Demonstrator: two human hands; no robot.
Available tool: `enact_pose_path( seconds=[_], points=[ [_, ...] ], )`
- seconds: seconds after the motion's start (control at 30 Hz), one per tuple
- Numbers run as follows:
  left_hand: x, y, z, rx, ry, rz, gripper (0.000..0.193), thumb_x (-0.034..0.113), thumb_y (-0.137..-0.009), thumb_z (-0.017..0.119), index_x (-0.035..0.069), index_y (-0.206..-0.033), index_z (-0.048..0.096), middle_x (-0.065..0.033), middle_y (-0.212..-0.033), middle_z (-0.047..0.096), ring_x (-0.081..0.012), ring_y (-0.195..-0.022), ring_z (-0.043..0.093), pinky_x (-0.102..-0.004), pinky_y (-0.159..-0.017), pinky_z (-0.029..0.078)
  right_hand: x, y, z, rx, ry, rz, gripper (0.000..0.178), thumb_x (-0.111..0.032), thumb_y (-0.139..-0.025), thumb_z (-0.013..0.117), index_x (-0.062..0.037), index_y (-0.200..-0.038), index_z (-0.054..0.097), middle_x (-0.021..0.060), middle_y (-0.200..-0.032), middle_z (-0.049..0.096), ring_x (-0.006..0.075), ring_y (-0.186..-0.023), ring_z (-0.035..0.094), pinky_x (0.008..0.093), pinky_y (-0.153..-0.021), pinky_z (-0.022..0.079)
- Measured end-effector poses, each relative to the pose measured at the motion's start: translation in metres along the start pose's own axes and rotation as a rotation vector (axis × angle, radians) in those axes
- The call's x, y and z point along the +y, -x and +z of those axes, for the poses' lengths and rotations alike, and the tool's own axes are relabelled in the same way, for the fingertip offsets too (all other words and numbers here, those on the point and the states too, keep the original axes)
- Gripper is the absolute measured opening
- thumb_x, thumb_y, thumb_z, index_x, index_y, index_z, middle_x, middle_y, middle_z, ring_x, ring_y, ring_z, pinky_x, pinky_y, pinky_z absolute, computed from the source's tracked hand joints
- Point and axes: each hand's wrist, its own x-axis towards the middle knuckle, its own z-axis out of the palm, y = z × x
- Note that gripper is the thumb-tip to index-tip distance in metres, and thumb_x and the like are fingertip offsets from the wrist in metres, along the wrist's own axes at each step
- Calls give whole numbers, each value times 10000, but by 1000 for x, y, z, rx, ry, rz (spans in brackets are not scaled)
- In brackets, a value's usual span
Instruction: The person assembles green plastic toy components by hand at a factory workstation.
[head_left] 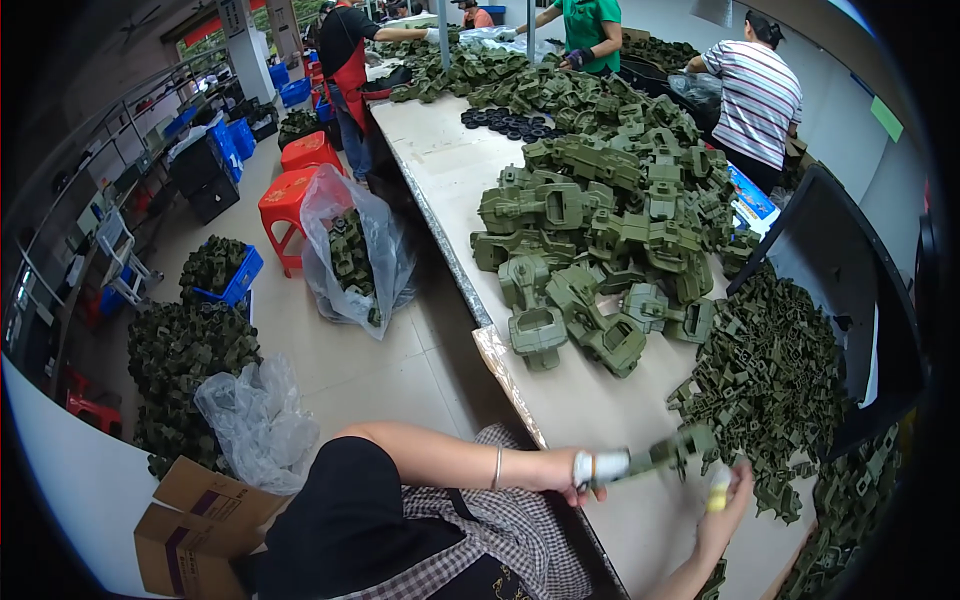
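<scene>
My left hand point(572, 474), with white wrapping on its fingers, is closed on one end of a dark green molded plastic part point(672, 452). The part stretches over the table toward my right hand point(736, 497). White and yellow coverings show on the right hand's fingers, which are curled together; whatever is between them is too small to make out. Just beyond that hand spreads a heap of small green plastic pieces point(770, 380). Larger green plastic bodies point(600, 325) with rectangular openings are piled farther up the table.
The long pale table point(430, 150) carries black rings point(508, 123) at its far part. A black bin point(850, 290) stands tipped at the right. On the floor at left are a clear bag of parts point(350, 255), red stools point(287, 197) and a cardboard box point(200, 525). Several people work farther off.
</scene>
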Motion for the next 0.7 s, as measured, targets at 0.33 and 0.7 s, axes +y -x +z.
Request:
enact_pose_path(
  seconds=[0.33, 0.7],
  points=[
    [-4, 8, -14, 51, 410, 14, 564, 529, -880, 372, 90, -1233, 393, -106, -1030, 573, -137, -824, 582, -253, -756, 492, 21, -22, 47, 99, 636, -202, 347, 50, -733, 506, 26, -1080, 515, 159, -1118, 464, 342, -1029, 429, 385, -891, 352],
    [-3, 24, -14, 24, 479, 249, 464, 438, -898, 389, 114, -1231, 380, -184, -1125, 530, -259, -895, 586, -348, -796, 485, -14, 13, 21, 177, 623, -310, 325, 19, -687, 556, -9, -1010, 528, 163, -1014, 498, 343, -936, 499, 397, -782, 419]
  ],
)
